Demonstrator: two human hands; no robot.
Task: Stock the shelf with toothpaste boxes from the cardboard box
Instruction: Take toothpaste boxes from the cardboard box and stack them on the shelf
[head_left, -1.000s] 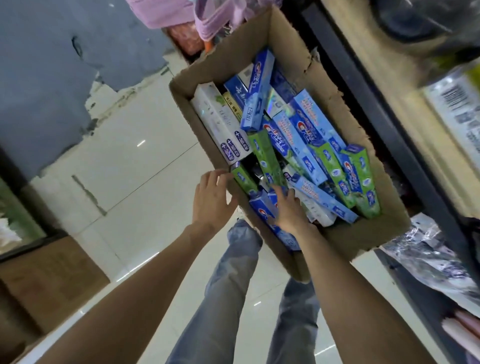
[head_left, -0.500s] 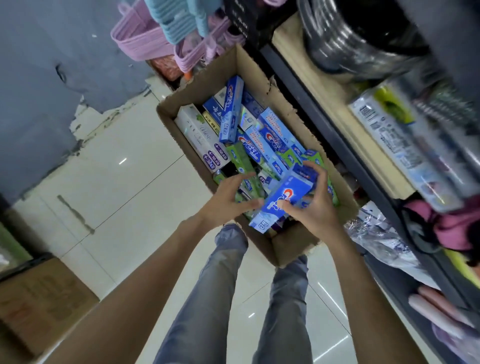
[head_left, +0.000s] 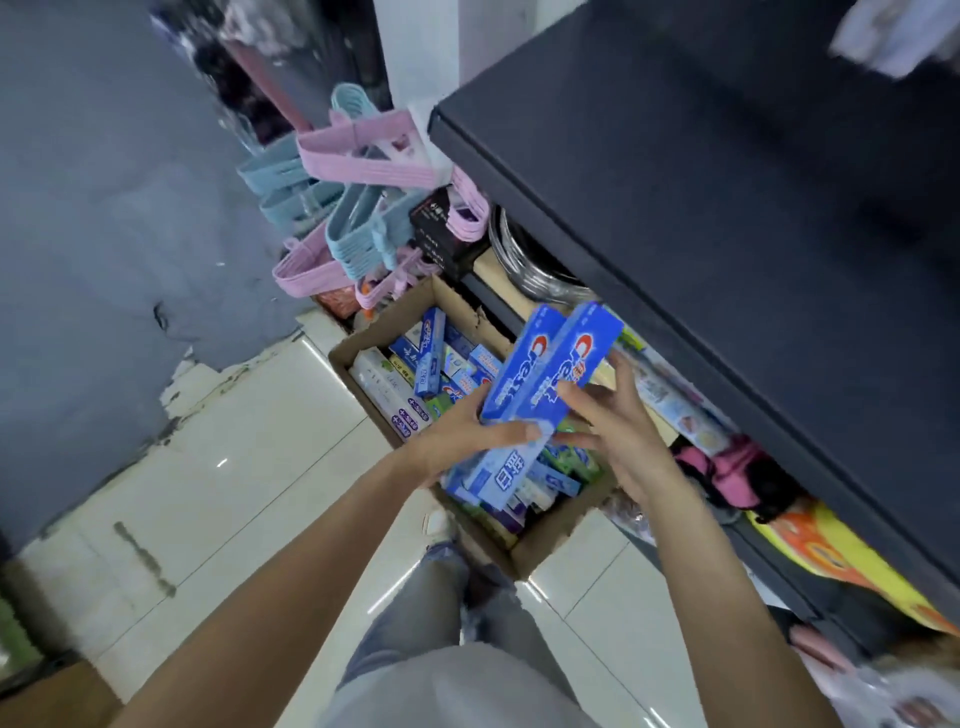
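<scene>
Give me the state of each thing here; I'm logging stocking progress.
Blue boxes: two, lifted above the carton, held side by side.
Left hand: grips the blue boxes from below.
Right hand: fingers on the blue boxes' right side.
Carton: open, on the floor, still holding many boxes.
Shelf: dark top bare where visible.

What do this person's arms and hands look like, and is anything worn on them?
Both arms are bare as far up as the picture shows: no sleeves, gloves, watch, bracelets or rings show on the left hand or the right hand. Lower in the frame are light blue jeans and a pale grey top.
</scene>
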